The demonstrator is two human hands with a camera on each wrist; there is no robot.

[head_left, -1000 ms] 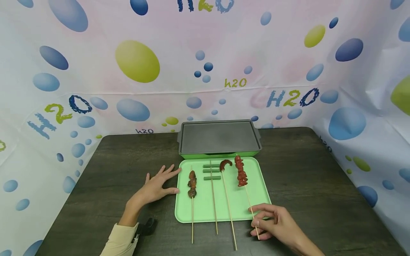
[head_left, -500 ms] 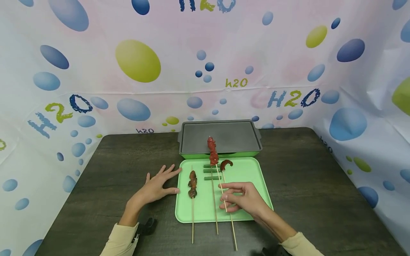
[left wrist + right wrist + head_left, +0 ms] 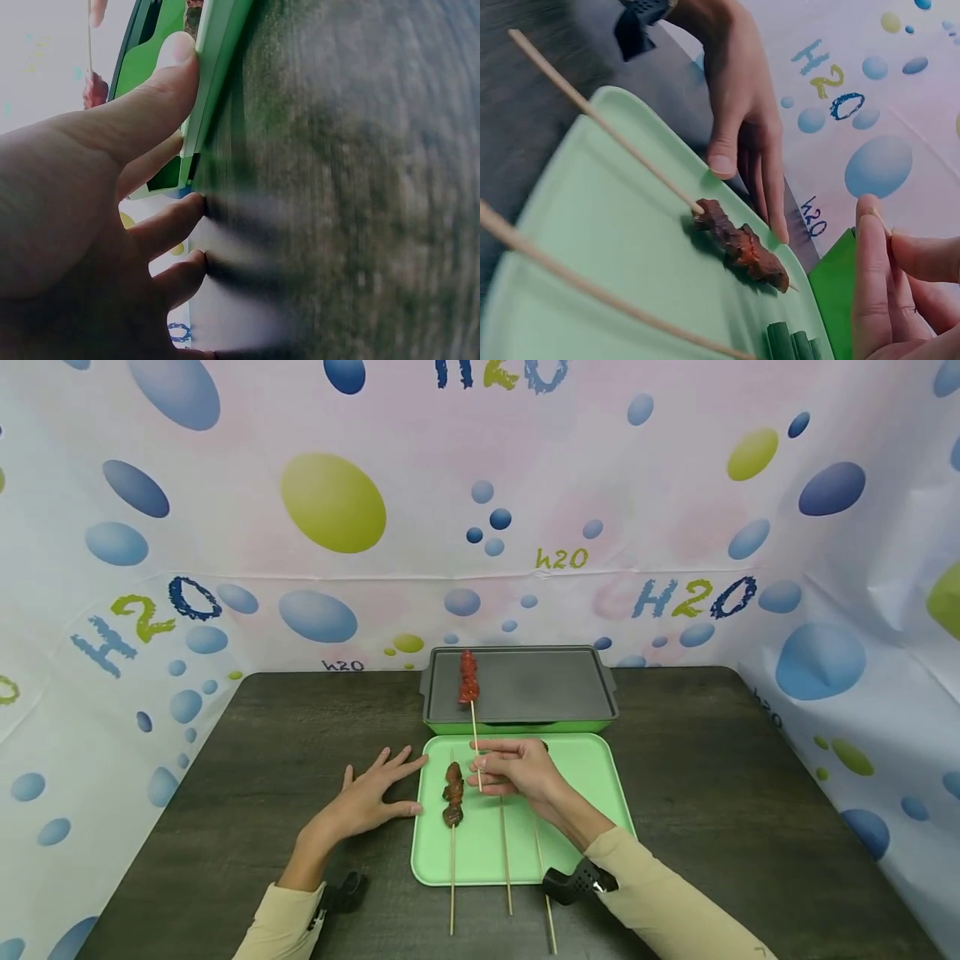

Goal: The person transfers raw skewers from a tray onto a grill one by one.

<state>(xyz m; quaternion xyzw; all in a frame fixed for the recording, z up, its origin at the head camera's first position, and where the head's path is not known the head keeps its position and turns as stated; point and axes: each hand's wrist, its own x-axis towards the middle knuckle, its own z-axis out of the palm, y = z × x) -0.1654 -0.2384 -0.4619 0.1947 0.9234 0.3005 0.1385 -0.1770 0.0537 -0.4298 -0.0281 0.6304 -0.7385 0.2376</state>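
My right hand (image 3: 521,768) pinches the stick of a red meat skewer (image 3: 468,678) between thumb and fingers above the light green tray (image 3: 480,862). The skewer's meat end points away, over the left part of the grill pan (image 3: 547,685); whether it touches the pan I cannot tell. My left hand (image 3: 363,797) lies with fingers spread, thumb and index finger at the tray's left rim. On the tray, a brown meat skewer (image 3: 453,795) lies nearest that hand. The green vegetable skewer (image 3: 780,341) and a curled dark-red skewer are mostly hidden behind my right hand.
The pan, dark grey with a green base, stands right behind the tray on a dark wooden table (image 3: 720,777). Several skewer sticks overhang the tray's front rim. A patterned sheet (image 3: 420,510) closes off the back and sides.
My right hand has lifted the red meat skewer from the tray's right side and carried it left and forward over the pan. The left hand has kept its place.
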